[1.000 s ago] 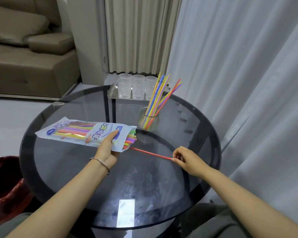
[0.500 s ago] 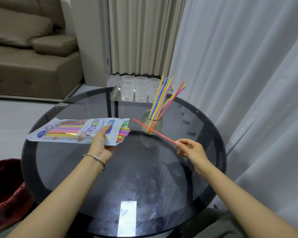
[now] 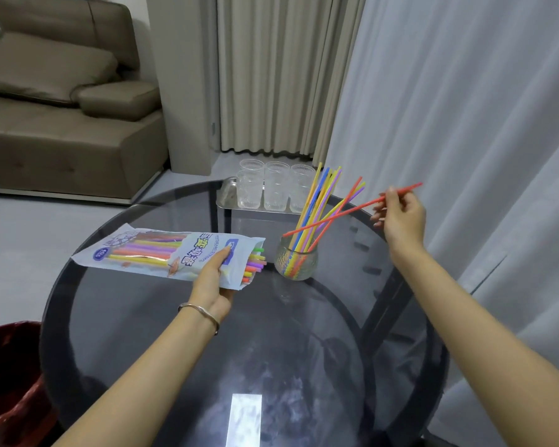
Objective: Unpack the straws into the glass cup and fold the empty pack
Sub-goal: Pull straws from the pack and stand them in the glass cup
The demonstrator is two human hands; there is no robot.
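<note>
The straw pack [image 3: 162, 251], white with coloured straws showing through and poking out of its open right end, is held just above the round glass table [image 3: 271, 350] by my left hand [image 3: 212, 279]. A textured glass cup [image 3: 296, 261] stands to the right of the pack with several coloured straws leaning in it. My right hand [image 3: 399, 214] is raised to the right of the cup and pinches a red straw [image 3: 336, 217] near its upper end. The straw's lower tip hovers at the cup's left rim.
A metal tray [image 3: 226, 201] with several clear empty cups stands at the table's far edge. White curtains hang close on the right. A sofa is at the back left, and a dark red bin [image 3: 10, 382] sits beside the table on the left.
My right hand pulled the red straw out of the pack, lifted it up and to the right, and swung its free tip over to the cup. The pack rose slightly with my left hand.
</note>
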